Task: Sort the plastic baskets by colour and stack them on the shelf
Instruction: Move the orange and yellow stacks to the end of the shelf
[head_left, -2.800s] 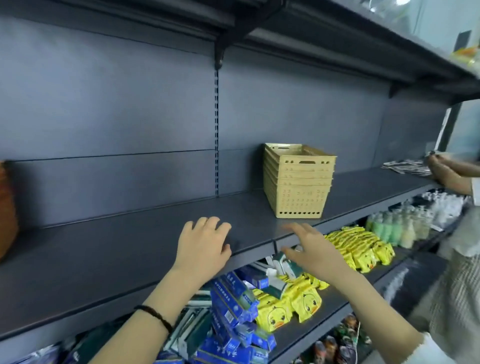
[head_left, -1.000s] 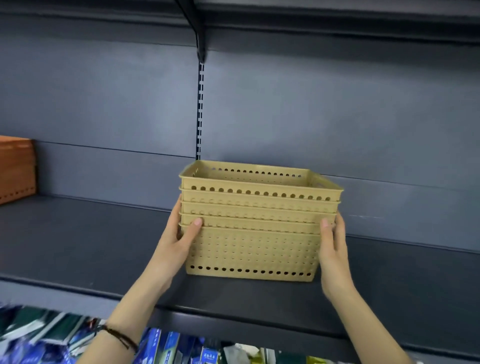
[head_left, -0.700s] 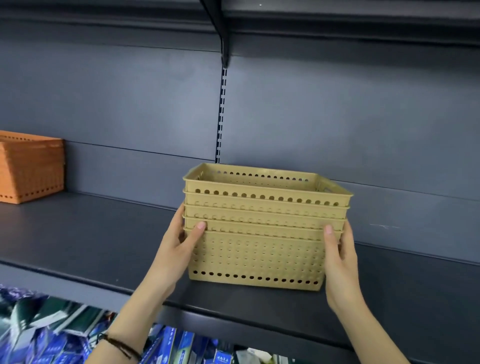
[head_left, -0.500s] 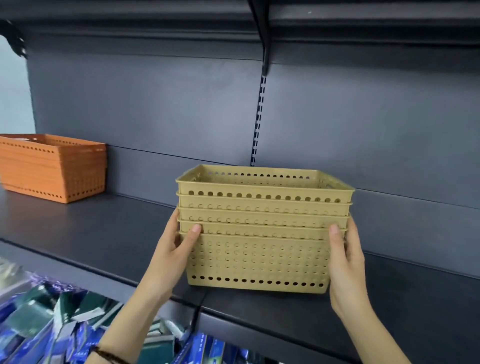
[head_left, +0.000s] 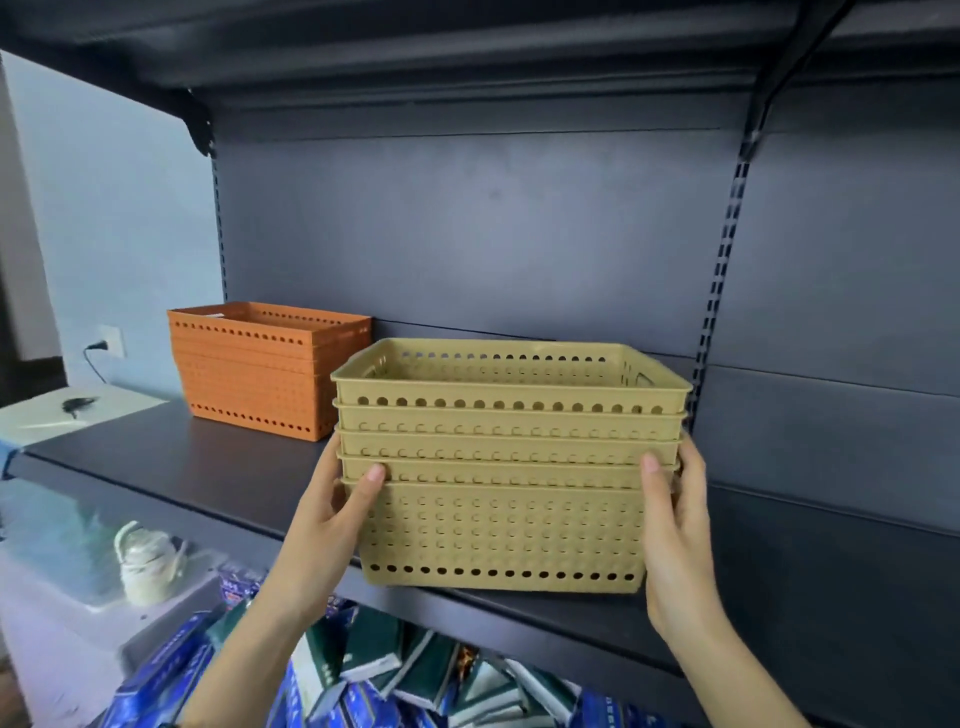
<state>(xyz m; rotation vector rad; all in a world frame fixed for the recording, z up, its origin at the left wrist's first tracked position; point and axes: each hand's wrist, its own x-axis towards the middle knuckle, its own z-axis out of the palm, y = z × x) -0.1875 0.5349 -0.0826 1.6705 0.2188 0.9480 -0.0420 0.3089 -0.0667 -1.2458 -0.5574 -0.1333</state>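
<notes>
A nested stack of several yellow perforated plastic baskets (head_left: 504, 467) is at the middle of the dark shelf (head_left: 218, 467), near its front edge. My left hand (head_left: 332, 514) grips the stack's left side, thumb across the front. My right hand (head_left: 675, 525) grips its right side the same way. Whether the stack rests on the shelf or is held just above it, I cannot tell. A stack of orange perforated baskets (head_left: 260, 371) stands on the same shelf to the left, close behind the yellow stack's left corner.
A slotted upright (head_left: 719, 280) runs down the back panel right of the yellow stack. Blue and green packets (head_left: 363, 675) fill the shelf below. A white jug-like object (head_left: 148, 564) sits low at the left. The upper shelf (head_left: 415, 57) overhangs.
Both hands took hold of the yellow stack and carried it leftwards along the shelf. The orange stack has come into full view and now sits close beside it.
</notes>
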